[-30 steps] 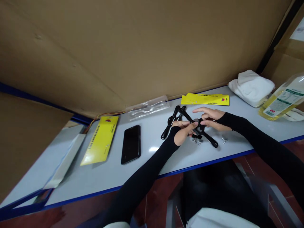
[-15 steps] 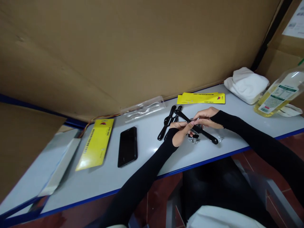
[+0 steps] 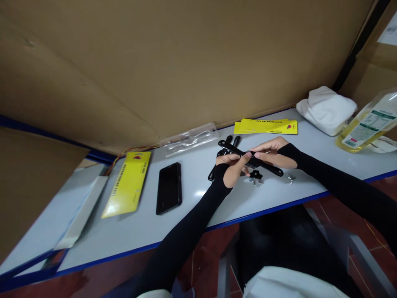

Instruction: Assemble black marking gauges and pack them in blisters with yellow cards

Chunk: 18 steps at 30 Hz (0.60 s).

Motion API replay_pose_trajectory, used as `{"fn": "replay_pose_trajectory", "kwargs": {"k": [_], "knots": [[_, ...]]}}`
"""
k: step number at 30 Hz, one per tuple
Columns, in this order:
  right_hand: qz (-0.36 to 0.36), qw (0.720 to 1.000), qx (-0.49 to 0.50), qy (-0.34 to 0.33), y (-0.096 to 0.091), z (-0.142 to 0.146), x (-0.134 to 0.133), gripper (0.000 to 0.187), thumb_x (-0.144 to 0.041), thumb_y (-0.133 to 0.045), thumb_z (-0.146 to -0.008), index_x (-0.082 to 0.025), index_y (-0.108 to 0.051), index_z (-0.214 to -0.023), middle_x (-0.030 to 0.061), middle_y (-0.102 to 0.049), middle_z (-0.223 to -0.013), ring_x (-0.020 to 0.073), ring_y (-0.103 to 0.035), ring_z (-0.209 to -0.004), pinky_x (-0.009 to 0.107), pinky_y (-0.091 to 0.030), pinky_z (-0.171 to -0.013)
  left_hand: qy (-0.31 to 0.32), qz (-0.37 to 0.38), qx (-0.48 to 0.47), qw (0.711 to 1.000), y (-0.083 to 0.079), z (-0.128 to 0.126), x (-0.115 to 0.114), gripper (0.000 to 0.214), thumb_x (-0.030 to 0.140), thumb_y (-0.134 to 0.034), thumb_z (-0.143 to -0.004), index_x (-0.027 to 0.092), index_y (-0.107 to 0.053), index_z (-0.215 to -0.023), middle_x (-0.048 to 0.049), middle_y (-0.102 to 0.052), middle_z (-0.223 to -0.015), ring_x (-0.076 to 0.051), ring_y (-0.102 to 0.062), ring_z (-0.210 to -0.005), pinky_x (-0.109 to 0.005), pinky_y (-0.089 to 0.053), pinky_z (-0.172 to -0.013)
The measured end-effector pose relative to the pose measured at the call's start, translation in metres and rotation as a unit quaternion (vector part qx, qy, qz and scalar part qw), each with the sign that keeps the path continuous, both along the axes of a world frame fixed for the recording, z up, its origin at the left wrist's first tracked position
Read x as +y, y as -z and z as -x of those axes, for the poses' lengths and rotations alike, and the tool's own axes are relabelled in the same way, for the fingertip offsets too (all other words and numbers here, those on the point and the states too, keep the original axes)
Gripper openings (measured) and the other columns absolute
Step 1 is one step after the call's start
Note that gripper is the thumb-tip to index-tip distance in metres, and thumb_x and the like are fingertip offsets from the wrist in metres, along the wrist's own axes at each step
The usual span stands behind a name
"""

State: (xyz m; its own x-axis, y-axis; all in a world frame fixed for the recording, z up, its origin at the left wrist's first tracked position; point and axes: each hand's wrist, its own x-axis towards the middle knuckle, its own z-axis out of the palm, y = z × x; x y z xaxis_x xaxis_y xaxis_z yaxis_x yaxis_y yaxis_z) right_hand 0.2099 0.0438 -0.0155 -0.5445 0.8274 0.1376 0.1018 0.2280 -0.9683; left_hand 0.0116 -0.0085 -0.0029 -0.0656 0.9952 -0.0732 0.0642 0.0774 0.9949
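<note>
A black spokeshave (image 3: 263, 165) is held above the table, its two handles slanting from upper left to lower right. My left hand (image 3: 232, 167) is closed around its middle from the left, thumb on top. My right hand (image 3: 271, 152) pinches at the same middle part with fingertips; any small piece there is hidden. Just below lie a small black part (image 3: 256, 174) and silver thumbscrews (image 3: 259, 182). One more thumbscrew (image 3: 290, 179) rests to the right. Behind my left hand, other black spokeshaves (image 3: 236, 141) lie on the table, partly covered.
Yellow printed cards (image 3: 266, 126) and a clear plastic blister (image 3: 189, 140) lie along the cardboard wall. Left of my arm are a black phone (image 3: 169, 188) and another yellow card (image 3: 127, 186). A white cloth bundle (image 3: 325, 109) and a bottle of yellow liquid (image 3: 366, 128) stand at right.
The spokeshave has been raised slightly and turned a little flatter in my hands. My right fingers have shifted over its middle. The view has moved slightly.
</note>
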Motion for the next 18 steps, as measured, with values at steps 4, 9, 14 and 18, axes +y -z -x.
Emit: {"fn": "replay_pose_trajectory", "kwargs": {"k": [4,9,14,18], "knots": [[0.003,1.0,-0.002,0.001,0.002,0.002,-0.002,0.043,-0.049,-0.073,-0.091,-0.017,-0.083,-0.117,-0.0011,-0.066,-0.067,0.0091,-0.05,-0.055,0.024,-0.038,-0.051,-0.03,0.021,-0.014,0.999,0.004,0.001,0.001,0.041,0.048,-0.089,-0.073,0.017,-0.07,-0.055,-0.0064,-0.069,-0.052,-0.016,-0.06,-0.038,-0.028,-0.047,-0.044],[0.0,1.0,0.011,0.005,0.0,0.004,-0.003,0.04,-0.048,-0.072,-0.092,-0.018,-0.083,-0.117,0.0004,-0.07,-0.073,0.0102,-0.054,-0.059,0.024,-0.041,-0.053,-0.029,0.005,-0.016,0.999,0.008,0.001,0.002,0.039,0.047,-0.085,-0.078,0.017,-0.073,-0.056,-0.0069,-0.071,-0.056,-0.016,-0.062,-0.041,-0.028,-0.051,-0.047],[-0.017,1.0,0.023,0.01,-0.002,0.004,-0.001,0.04,-0.048,-0.073,-0.092,-0.019,-0.083,-0.117,0.0021,-0.076,-0.078,0.0124,-0.063,-0.064,0.025,-0.05,-0.058,-0.044,0.013,-0.028,0.999,0.015,0.004,0.008,0.041,0.051,-0.09,-0.072,0.017,-0.073,-0.058,-0.0067,-0.071,-0.056,-0.02,-0.069,-0.047,-0.028,-0.052,-0.045],[-0.048,0.998,0.014,0.034,0.003,0.004,0.001,0.036,-0.046,-0.073,-0.091,-0.019,-0.085,-0.112,0.0072,-0.083,-0.1,0.0164,-0.073,-0.08,0.028,-0.059,-0.073,-0.031,0.024,-0.052,0.998,0.021,0.006,0.013,0.043,0.054,-0.093,-0.069,0.016,-0.074,-0.061,-0.0083,-0.075,-0.066,-0.024,-0.076,-0.061,-0.028,-0.055,-0.047]]}}
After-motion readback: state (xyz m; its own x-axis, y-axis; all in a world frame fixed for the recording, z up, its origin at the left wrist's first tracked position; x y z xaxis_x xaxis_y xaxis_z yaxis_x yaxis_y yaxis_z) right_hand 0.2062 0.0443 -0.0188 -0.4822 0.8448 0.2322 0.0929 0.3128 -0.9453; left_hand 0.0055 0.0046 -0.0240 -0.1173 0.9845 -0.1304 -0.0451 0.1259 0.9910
